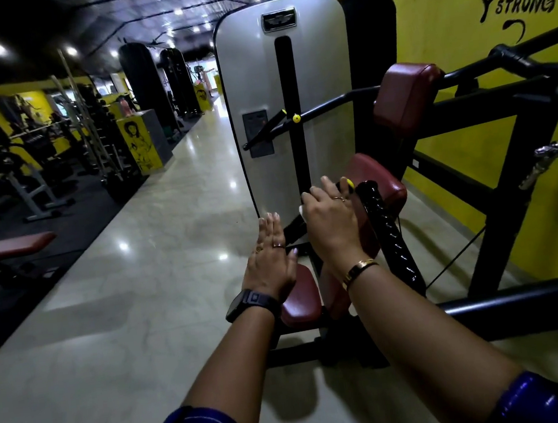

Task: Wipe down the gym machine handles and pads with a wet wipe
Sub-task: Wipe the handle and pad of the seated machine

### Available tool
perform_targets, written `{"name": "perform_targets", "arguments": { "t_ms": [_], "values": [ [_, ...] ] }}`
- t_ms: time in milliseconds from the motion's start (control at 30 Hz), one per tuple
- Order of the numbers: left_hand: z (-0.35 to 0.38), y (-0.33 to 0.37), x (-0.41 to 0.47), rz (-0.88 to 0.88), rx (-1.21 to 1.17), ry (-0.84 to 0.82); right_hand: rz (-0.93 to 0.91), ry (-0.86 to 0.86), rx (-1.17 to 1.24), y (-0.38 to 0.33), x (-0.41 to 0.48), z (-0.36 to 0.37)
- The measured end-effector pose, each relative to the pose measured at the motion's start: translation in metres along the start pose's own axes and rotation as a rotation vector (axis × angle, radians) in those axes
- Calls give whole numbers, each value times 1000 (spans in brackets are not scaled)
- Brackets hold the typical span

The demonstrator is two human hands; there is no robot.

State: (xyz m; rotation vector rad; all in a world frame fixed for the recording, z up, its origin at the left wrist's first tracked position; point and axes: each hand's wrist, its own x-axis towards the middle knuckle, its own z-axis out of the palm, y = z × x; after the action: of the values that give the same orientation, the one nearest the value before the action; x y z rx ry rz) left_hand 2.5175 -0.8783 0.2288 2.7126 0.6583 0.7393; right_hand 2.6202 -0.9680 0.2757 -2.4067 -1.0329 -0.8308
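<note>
Gym hall, yellow walls (450, 21) with black painted lettering, glossy pale floor (158, 258) reflecting ceiling lights. Racks and benches line the far left side.

Directly ahead I see the machine: grey weight-stack cover (256, 76), black frame (509, 187), and three maroon pads. The upper pad (403, 95) sits on the frame arm, the middle pad (381, 180) is just beyond the hands, and the small low pad (301, 302) is near the wrists.

Left hand (269, 260): flat, fingers straight and together, holding nothing. It lies above the front edge of the small low pad; I cannot tell whether it touches. Dark watch on that wrist.

Right hand (331, 216): resting over the yellow-tipped handle (348, 183), beside a glossy black ribbed grip (389, 237). It holds the wet wipe (302, 210) tucked under the thumb side, with only a white corner showing. Gold bracelet on that wrist.

Blue sleeves at both elbows.
</note>
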Motion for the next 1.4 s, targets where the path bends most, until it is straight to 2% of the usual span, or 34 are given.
{"name": "perform_targets", "arguments": {
  "t_ms": [67, 100, 200, 333, 400, 500, 633, 700, 800, 900, 1000, 1100, 1200, 1267, 1400],
  "values": [
    [2, -4, 3, 45, -2, -3, -116, 71, 64, -6, 0, 9],
    [4, -5, 4, 34, 10, -14, -150, 17, 80, -13, -4, 9],
    [-2, 0, 3, 15, -6, -44, -308, 67, 101, -18, -11, 15],
    [1, -1, 2, 49, 21, -38, -177, 162, 67, -6, -13, 7],
    [4, -3, 2, 50, 27, -27, -55, 166, 46, -1, -11, -2],
    [6, -5, 3, 61, 27, -15, 21, 138, 17, -2, -8, -5],
    [7, -10, 6, 69, 2, -26, -165, -49, -13, -8, -10, 2],
    [7, -9, 5, 65, -16, -26, -248, -62, -20, -10, -15, 6],
    [6, -9, 5, 66, -11, -24, -247, 72, 37, -5, -18, 5],
    [7, -8, 4, 74, 0, -18, -86, 164, 121, 7, -10, -2],
    [5, -6, 2, 66, 9, -12, 54, 209, 85, 8, -6, -7],
    [7, -9, 4, 75, 13, -17, 12, 83, 9, 1, -5, -3],
    [7, -11, 6, 84, -1, -32, -145, -57, -86, -9, -13, 3],
    [7, -11, 7, 74, 0, -39, -241, -70, -87, -12, -19, 7],
    [7, -9, 6, 69, 7, -44, -257, -25, -21, -4, -20, 2]
  ]
}}
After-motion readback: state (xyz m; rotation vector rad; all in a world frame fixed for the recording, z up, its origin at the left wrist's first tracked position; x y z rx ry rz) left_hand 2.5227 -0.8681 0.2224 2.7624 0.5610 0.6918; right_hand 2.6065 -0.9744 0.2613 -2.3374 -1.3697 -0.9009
